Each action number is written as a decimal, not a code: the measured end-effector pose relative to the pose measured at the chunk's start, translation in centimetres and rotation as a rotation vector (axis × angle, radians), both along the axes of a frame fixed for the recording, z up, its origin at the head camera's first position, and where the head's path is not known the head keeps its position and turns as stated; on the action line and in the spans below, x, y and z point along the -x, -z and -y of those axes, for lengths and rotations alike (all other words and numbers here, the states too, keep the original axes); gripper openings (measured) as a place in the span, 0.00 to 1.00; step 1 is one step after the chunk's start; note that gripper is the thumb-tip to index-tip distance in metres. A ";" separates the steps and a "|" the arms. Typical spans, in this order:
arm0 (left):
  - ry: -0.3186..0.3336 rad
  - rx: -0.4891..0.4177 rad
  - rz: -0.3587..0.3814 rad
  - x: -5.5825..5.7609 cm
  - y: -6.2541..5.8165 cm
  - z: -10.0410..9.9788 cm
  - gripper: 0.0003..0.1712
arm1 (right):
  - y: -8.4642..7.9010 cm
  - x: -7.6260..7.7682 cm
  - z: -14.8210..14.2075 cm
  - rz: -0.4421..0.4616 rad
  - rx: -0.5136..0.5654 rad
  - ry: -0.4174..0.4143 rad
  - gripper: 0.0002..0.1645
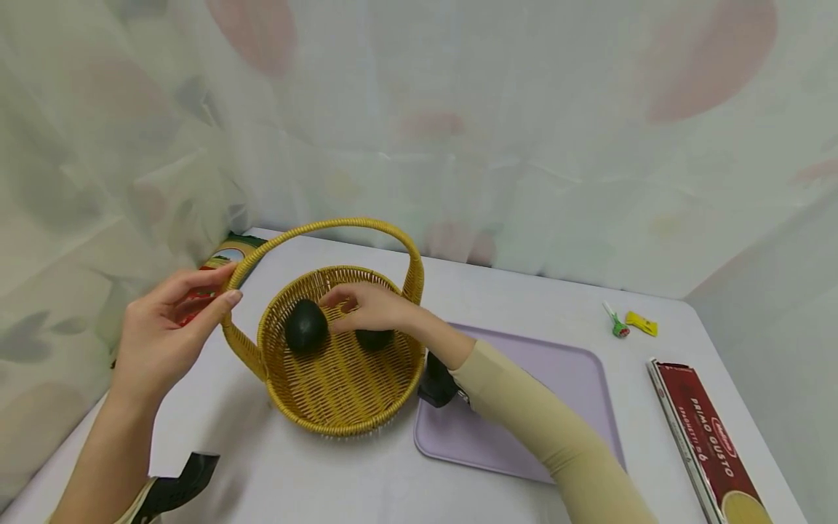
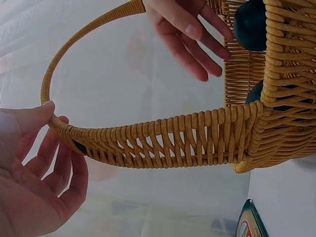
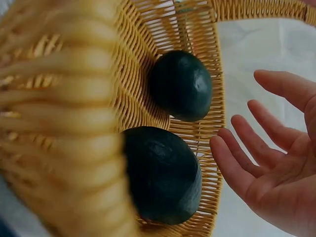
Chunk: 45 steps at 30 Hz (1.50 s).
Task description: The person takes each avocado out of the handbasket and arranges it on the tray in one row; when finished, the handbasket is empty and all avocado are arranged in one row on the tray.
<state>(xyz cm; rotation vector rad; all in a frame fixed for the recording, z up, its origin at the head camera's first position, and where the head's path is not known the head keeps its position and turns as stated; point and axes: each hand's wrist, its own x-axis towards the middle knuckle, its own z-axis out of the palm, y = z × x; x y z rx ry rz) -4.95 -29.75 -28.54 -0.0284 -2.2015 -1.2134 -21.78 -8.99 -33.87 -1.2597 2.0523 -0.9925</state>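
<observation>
A round yellow wicker basket with a tall arched handle is at the left of the white table. My left hand pinches the left side of that handle between thumb and fingers. Inside the basket lie two dark green avocados: the left avocado shows whole, while the other avocado is partly hidden under my right hand. That hand hovers over the basket with fingers loosely bent and nothing in them. In the right wrist view its fingers are apart from both avocados.
A lilac tray lies right of the basket, under my right forearm. Farther right are a lollipop, a small yellow wrapped sweet and a red spaghetti box. Behind my left hand is a colourful packet. Curtains enclose the table.
</observation>
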 end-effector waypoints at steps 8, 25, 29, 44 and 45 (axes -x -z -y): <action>0.002 0.012 0.004 -0.2 0.0 0.2 0.21 | 0.5 0.6 2.7 0.038 -0.091 0.000 0.31; -0.019 0.016 0.008 -0.4 -0.1 0.1 0.21 | 3.2 0.4 5.5 0.168 -0.139 0.039 0.48; -0.008 0.020 0.006 -0.3 -0.1 0.1 0.20 | 3.1 0.2 5.6 0.137 -0.158 -0.014 0.47; 0.024 -0.015 -0.020 -0.2 -0.1 0.4 0.19 | 2.3 -0.4 4.7 0.326 -0.390 -0.237 0.35; 0.026 -0.018 -0.021 -0.2 -0.1 0.5 0.19 | 2.3 -0.4 4.7 0.323 -0.416 -0.266 0.37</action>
